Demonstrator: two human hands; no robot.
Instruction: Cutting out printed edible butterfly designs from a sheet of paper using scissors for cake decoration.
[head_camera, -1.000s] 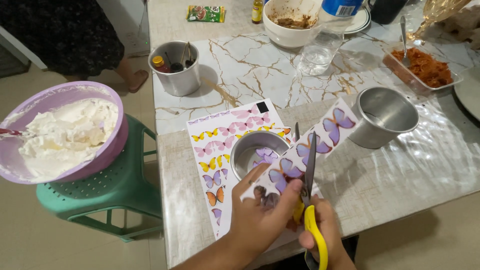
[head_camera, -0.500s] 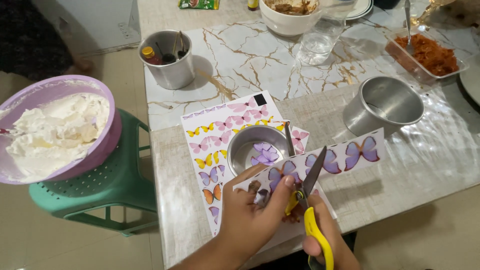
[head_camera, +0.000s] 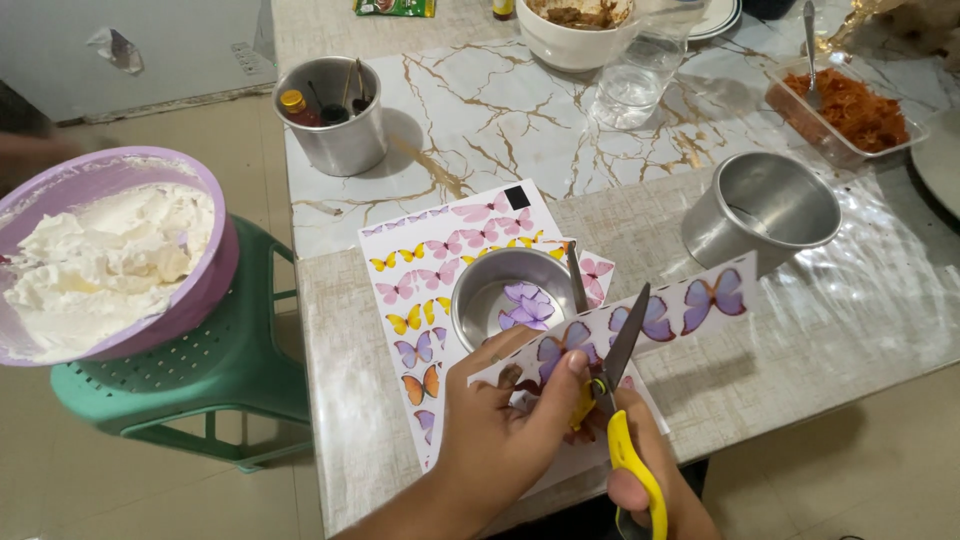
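So I've got the strip of butterfly cutouts (head_camera: 650, 325) pinched in my left hand (head_camera: 500, 440), thumb on top near the purple butterfly, fingers curled shut under the paper. My right hand (head_camera: 650, 495) is closed through the yellow handles of the scissors (head_camera: 620, 400), and the blades are parted around the strip's edge, pointing up and away from me. The far end of the strip sticks out to the right with a purple and an orange-pink butterfly on it, hanging just above the surface (head_camera: 800, 340).

Using the small steel tin (head_camera: 510, 295) as the reference: it sits right on top of the butterfly sheet (head_camera: 440, 270), just beyond my left hand, and there are a couple of purple butterflies already inside it. The sheet spreads out to the left of and behind the tin, rows of pink, yellow, purple and orange ones. To the right of the tin is a bigger empty metal tin (head_camera: 765, 210), tilted a bit. Farther back and to the left of the tin there's a metal cup (head_camera: 335, 120) with little bottles and tools stuck in it. Behind the tin, well apart, a clear glass (head_camera: 630, 80), a white bowl (head_camera: 575, 30), and off to the far right a plastic tray of orange shredded stuff (head_camera: 850, 110).

Way off to the left of the tin, off the surface, a purple bowl of white cream (head_camera: 110, 260) sits on a green plastic stool (head_camera: 200, 385).
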